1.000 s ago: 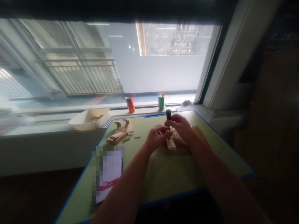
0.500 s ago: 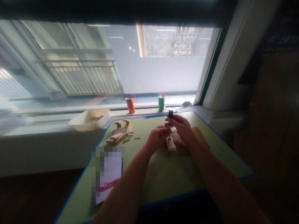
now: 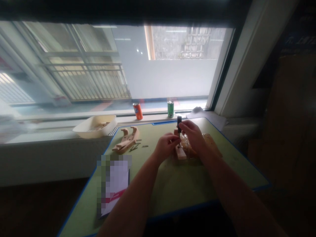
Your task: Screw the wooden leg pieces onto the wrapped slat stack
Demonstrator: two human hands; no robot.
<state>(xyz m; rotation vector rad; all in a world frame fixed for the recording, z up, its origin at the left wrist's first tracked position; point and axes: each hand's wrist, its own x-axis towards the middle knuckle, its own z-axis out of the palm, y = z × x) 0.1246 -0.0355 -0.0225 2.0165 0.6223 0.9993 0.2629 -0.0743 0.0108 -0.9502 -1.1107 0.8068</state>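
My right hand [image 3: 192, 135] is closed round a black-handled screwdriver [image 3: 179, 121] held upright, its tip down on a small pale wooden block [image 3: 181, 153] on the green mat [image 3: 172, 184]. My left hand [image 3: 166, 146] pinches at the foot of the screwdriver, right above the block; what its fingertips grip is too small to make out. Behind my right hand lie more wooden pieces [image 3: 209, 140], partly hidden by it.
Curved wooden parts [image 3: 126, 140] and a few dark screws [image 3: 138, 144] lie at the mat's far left. A booklet [image 3: 115, 184] sits near left. A cream basket [image 3: 95, 125], an orange can [image 3: 137, 111] and a green can [image 3: 170, 109] stand on the windowsill.
The screwdriver handle has shifted slightly in my right hand's grip. Both hands stay over the block.
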